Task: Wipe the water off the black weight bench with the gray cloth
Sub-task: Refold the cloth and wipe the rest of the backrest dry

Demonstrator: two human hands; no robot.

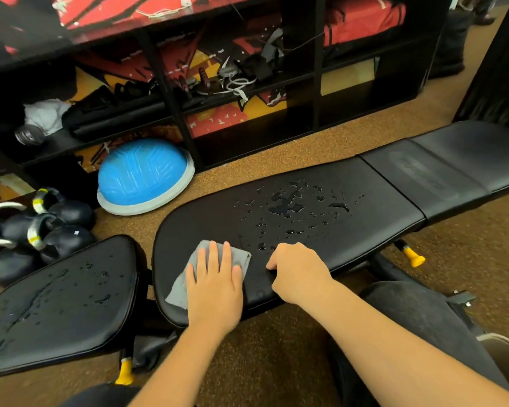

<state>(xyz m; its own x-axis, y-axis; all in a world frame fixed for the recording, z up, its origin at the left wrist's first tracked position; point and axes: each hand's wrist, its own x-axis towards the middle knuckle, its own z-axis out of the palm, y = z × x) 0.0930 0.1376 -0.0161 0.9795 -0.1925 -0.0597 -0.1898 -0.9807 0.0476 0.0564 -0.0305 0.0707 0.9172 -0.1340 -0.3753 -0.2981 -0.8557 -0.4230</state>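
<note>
The black weight bench (321,245) stretches from lower left to upper right, with a separate seat pad (59,301) at the left. Water drops and small puddles (288,205) lie across the middle of the long pad, and more water (39,298) streaks the seat pad. The gray cloth (182,284) lies flat on the near left end of the long pad. My left hand (215,286) presses on it with straight, spread fingers. My right hand (299,270) rests on the pad's near edge just right of the cloth, fingers curled down, holding nothing.
A blue half-ball trainer (144,176) sits on the brown floor behind the bench. Dark kettlebells (53,227) cluster at the left. A black shelf unit (247,83) with gear runs along the back. Yellow adjustment knobs (413,257) stick out under the bench. My dark-trousered knee (409,306) is at the right.
</note>
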